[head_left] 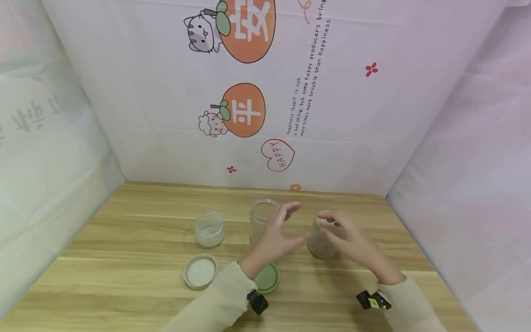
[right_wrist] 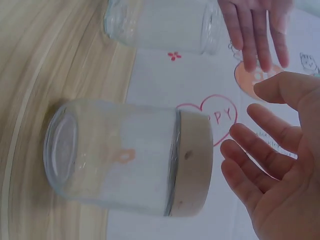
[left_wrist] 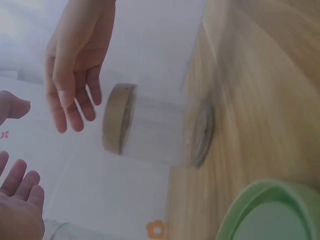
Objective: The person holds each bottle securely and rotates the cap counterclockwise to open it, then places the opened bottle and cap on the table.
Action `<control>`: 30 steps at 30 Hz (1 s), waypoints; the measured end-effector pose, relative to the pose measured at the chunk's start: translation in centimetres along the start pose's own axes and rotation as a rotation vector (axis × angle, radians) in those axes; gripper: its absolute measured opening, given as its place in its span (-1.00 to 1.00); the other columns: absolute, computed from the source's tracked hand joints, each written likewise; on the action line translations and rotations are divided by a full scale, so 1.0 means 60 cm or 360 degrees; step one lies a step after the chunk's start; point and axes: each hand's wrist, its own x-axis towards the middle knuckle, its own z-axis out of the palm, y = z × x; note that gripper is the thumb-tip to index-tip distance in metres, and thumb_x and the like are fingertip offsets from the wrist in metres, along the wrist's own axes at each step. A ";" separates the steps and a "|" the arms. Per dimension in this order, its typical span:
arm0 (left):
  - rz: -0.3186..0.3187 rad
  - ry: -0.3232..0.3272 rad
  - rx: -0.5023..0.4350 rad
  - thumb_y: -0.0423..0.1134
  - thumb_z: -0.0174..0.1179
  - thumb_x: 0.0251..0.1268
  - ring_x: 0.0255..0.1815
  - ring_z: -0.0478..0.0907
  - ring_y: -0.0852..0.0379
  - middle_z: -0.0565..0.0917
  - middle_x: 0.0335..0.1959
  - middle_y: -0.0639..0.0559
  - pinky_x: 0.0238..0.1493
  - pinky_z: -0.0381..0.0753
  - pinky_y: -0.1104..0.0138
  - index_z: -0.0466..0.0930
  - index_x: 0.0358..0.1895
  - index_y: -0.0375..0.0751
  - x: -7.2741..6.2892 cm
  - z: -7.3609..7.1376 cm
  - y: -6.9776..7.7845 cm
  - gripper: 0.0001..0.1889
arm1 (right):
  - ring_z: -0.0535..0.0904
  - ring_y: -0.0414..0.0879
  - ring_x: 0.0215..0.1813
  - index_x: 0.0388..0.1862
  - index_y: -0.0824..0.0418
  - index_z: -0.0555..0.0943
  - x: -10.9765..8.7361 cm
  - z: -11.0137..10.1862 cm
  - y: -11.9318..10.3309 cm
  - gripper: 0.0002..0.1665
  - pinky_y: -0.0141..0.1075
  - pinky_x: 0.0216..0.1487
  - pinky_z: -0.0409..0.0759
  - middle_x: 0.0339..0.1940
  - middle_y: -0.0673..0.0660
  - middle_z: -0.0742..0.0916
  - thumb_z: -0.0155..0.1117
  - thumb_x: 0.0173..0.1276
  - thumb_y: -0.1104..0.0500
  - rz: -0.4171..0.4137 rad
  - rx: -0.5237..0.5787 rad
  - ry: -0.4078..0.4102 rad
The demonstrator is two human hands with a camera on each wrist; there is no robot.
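A clear glass jar [head_left: 321, 244] stands upright on the right side of the table, with a beige lid [right_wrist: 192, 165] on its mouth. My right hand [head_left: 348, 237] hovers just above this lid, fingers relaxed and apart from it. To its left, my left hand [head_left: 275, 235] is raised with fingers spread and nothing between them. Behind that hand, and partly hidden by it, stands a tall glass jar [head_left: 258, 223] with an uncovered mouth. A green lid [head_left: 267, 278] lies on the table, partly covered by my left forearm.
A small uncovered glass jar [head_left: 209, 233] stands left of the tall one. In front of it lies a white lid [head_left: 200, 272]. The wooden table [head_left: 124, 276] ends at a printed cloth wall [head_left: 340, 157], with more cloth on both sides.
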 end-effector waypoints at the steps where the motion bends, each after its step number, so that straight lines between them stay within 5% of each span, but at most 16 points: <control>1: -0.0016 -0.0019 -0.0010 -0.26 0.44 0.23 0.42 0.28 0.16 0.38 0.39 0.07 0.42 0.27 0.27 0.27 0.44 -0.10 0.000 0.007 -0.003 -0.26 | 0.58 0.11 0.10 0.18 0.34 0.56 -0.003 -0.003 0.003 -0.59 0.13 0.04 0.59 0.12 0.19 0.67 0.34 0.36 0.37 0.0017 -0.0005 0.0002; 12: -0.0316 -0.0150 -0.0076 -0.08 0.48 0.19 0.44 0.25 0.14 0.31 0.41 0.04 0.41 0.30 0.25 0.18 0.50 -0.19 -0.001 0.076 -0.035 -0.13 | 0.41 0.31 0.23 0.15 0.36 0.59 -0.019 -0.009 0.029 -0.61 0.33 0.12 0.37 0.15 0.31 0.63 0.35 0.37 0.30 0.0192 -0.0127 0.0102; 30: -0.0633 -0.0012 -0.0061 0.08 0.57 -0.01 0.38 0.32 -0.02 0.32 0.38 -0.02 0.31 0.39 0.06 0.24 0.46 -0.10 0.008 0.136 -0.085 -0.03 | 0.39 0.33 0.22 0.25 0.40 0.53 -0.019 0.008 0.052 -0.24 0.32 0.12 0.38 0.18 0.42 0.54 0.33 0.38 -0.19 0.0535 -0.0379 0.0071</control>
